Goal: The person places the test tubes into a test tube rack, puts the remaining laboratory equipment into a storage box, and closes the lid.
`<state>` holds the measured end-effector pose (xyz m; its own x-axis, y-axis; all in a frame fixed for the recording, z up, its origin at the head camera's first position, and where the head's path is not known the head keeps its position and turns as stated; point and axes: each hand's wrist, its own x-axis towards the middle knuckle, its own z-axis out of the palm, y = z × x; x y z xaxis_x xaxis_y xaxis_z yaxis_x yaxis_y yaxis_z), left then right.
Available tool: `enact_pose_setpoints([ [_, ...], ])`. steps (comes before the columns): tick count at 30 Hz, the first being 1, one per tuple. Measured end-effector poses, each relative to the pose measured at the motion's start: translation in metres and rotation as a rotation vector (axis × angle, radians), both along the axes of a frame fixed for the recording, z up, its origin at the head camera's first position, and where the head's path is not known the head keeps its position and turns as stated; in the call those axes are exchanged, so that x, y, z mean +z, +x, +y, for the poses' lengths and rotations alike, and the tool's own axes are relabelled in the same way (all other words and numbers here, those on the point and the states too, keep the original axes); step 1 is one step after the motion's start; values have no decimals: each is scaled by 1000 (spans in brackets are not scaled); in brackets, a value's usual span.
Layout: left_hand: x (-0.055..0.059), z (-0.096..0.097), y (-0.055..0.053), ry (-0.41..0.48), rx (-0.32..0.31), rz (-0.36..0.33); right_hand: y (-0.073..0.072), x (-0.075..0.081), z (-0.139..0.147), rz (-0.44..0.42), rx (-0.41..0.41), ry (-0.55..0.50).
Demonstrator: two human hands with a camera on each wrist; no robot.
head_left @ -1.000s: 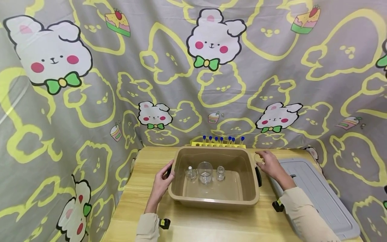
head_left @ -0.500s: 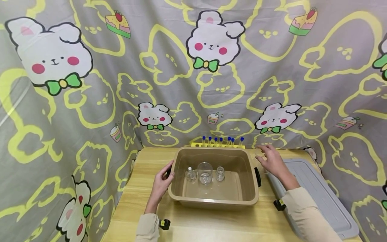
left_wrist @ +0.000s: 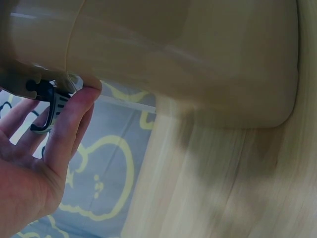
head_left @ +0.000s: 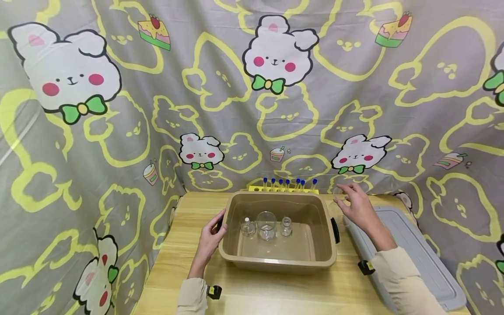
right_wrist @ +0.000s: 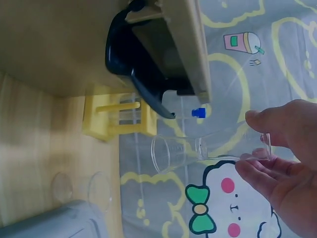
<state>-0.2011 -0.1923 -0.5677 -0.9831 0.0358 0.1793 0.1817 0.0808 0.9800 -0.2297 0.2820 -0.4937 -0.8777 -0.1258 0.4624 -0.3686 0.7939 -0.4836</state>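
Note:
In the head view, a brown plastic bin (head_left: 279,262) stands on the wooden table. My left hand (head_left: 211,236) rests against its left side, fingers extended, with the black side latch (left_wrist: 52,106) between thumb and fingers. Past the bin's right edge, my right hand (head_left: 357,210) holds a clear glass beaker (right_wrist: 178,151) between thumb and fingertips, near its rim. Inside the bin stand a small round bottle with a white cap (head_left: 248,227), a larger clear glass vessel (head_left: 267,232) and a small clear jar (head_left: 286,227).
Behind the bin is a yellow rack (head_left: 253,189) with several blue-capped test tubes (head_left: 281,183). A grey lid (head_left: 417,253) lies at the right. Beside it in the right wrist view is a round clear glass piece (right_wrist: 100,192). Patterned curtain (head_left: 291,118) hangs behind the table.
My right hand has moved slightly right and up, and the beaker has come up with it beside the bin's right corner. My left hand has stayed on the bin.

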Motion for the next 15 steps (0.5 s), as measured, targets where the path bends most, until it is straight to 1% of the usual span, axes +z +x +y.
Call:
enact_pose_setpoints([
  [2, 0, 0, 0, -4, 2, 6, 2, 3, -2, 3, -1, -1],
  [4, 0, 0, 0, -11, 0, 21, 3, 6, -4, 24, 3, -2],
  [7, -1, 0, 0, -19, 0, 30, 7, 12, -6, 72, 13, -2],
  [11, 0, 1, 1, -6, 1, 26, 9, 20, -9, 140, 26, -2],
  [15, 0, 1, 1, -17, 4, 38, 11, 28, -12, 156, 40, -5],
])
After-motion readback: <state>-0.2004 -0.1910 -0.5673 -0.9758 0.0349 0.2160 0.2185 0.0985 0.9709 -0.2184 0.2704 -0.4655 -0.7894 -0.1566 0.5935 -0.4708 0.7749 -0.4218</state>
